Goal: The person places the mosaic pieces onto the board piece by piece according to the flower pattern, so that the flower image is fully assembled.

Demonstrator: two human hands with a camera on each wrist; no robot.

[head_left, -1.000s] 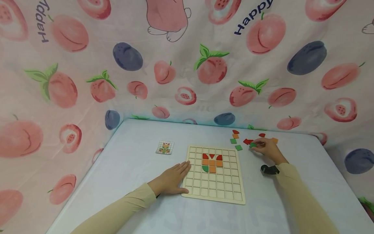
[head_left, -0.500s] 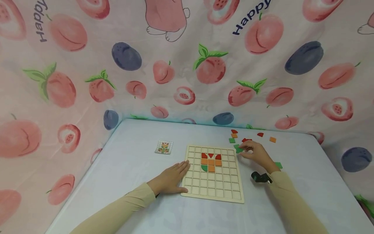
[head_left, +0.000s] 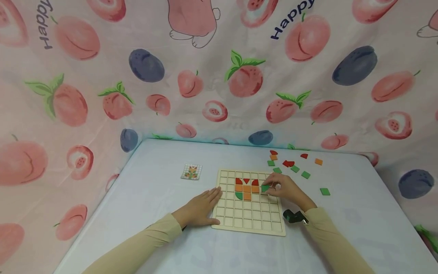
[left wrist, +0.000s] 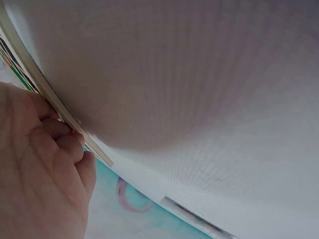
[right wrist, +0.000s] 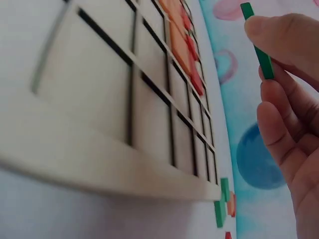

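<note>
A wooden grid board [head_left: 236,213] lies on the table, its upper middle filled with red, orange and green tiles. Along the board's left edge rests my left hand [head_left: 200,207], fingers straight, fingertips touching the rim. Over the board's right part, my right hand [head_left: 287,190] pinches a green tile [head_left: 265,188] between thumb and fingers, beside the rightmost orange tile [head_left: 255,189]. In the right wrist view that green tile [right wrist: 259,45] shows edge-on, raised off the grid. The left wrist view catches my left fingers against the board's edge [left wrist: 65,112].
A small pattern card [head_left: 191,171] lies left of the board. Loose tiles are scattered behind and right of it, among them a green tile [head_left: 325,191], an orange tile [head_left: 318,161] and a red tile [head_left: 304,156]. A fruit-printed cloth [head_left: 219,76] hangs behind the table.
My right hand has moved left from the loose tiles to over the board, carrying a green tile. My left hand has stayed at the board's edge.
</note>
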